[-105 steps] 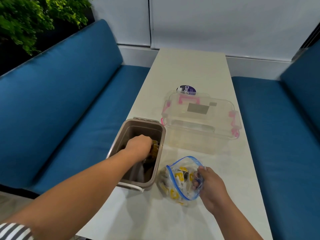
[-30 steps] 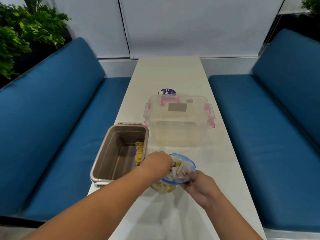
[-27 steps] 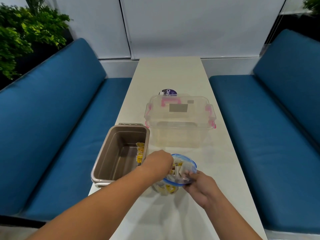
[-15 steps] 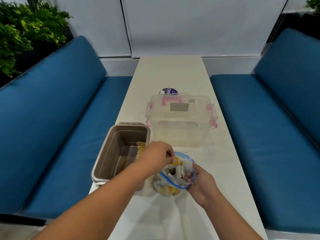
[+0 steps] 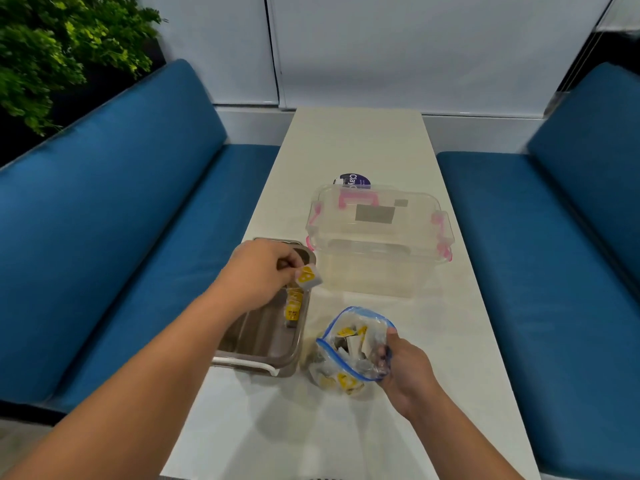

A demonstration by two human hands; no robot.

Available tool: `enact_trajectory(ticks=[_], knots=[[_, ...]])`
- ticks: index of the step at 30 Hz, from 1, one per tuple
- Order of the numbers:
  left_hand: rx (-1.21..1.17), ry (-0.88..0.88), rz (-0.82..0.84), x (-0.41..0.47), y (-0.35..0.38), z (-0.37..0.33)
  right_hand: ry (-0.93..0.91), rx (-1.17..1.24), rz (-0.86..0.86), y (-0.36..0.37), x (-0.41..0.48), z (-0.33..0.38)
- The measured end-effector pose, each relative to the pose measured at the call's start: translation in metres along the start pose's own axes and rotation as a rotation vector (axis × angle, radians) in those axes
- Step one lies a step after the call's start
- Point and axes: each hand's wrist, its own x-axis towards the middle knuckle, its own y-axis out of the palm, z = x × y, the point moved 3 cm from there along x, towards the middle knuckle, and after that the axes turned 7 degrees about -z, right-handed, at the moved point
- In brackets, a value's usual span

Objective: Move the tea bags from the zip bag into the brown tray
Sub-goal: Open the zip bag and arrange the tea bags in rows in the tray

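My left hand (image 5: 263,271) pinches a yellow-and-white tea bag (image 5: 308,276) above the brown tray (image 5: 263,355), over its right side. Other yellow tea bags (image 5: 293,304) stand against the tray's right inner wall. The clear zip bag (image 5: 349,351) with a blue rim stands open on the table, to the right of the tray, with several tea bags inside. My right hand (image 5: 403,368) grips the bag's right edge and holds its mouth open.
A clear plastic box (image 5: 377,237) with pink latches stands behind the tray and the bag. A dark round lid (image 5: 355,180) lies behind it. The narrow white table (image 5: 356,140) runs between two blue sofas (image 5: 104,220).
My left hand has come out of the zip bag with a tea bag and moved left and up over the tray. My right hand still holds the bag.
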Motion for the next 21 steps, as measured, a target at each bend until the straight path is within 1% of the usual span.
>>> enact_trajectory(ticks=[4,7,9,14,21], knots=[[0.116,-0.055,0.009,0.002,-0.007,0.028,-0.003,-0.034,0.031,0.002,0.002,-0.001],[0.255,-0.068,0.072,0.002,0.0,0.043,-0.001,-0.04,0.064,0.003,0.007,-0.004],[0.307,-0.082,0.132,0.003,0.008,0.053,-0.008,-0.058,0.094,0.004,0.009,-0.005],[0.364,-0.086,0.291,0.007,0.034,0.066,-0.016,-0.058,0.092,0.004,0.012,-0.007],[0.407,-0.039,0.398,0.013,0.071,0.065,-0.019,-0.075,0.052,0.001,0.011,-0.006]])
